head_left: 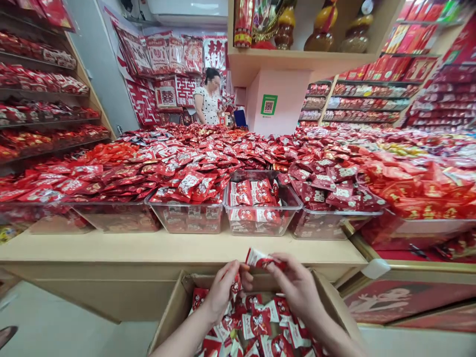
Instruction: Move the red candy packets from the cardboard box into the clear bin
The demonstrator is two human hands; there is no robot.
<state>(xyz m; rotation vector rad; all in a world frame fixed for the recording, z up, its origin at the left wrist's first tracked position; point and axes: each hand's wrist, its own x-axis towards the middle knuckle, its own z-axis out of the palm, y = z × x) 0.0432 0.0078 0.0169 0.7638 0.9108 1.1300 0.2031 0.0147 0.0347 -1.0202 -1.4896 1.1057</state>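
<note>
Preferably, the left hand (222, 288), pinching a red packet (237, 284), and the right hand (296, 286), gripping a red-and-white packet (257, 258), squeeze lightly above the lower-centre cardboard box (177, 303).

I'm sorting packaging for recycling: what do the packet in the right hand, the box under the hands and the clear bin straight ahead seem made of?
Packet: probably thin printed plastic film, seemingly glossy, judging by its pillow-like form; any foil lining can't be seen.
Box: likely cardboard, matte, from its plain brown walls.
Bin: probably clear plastic, smooth and shiny; contents show through its wall.
</note>
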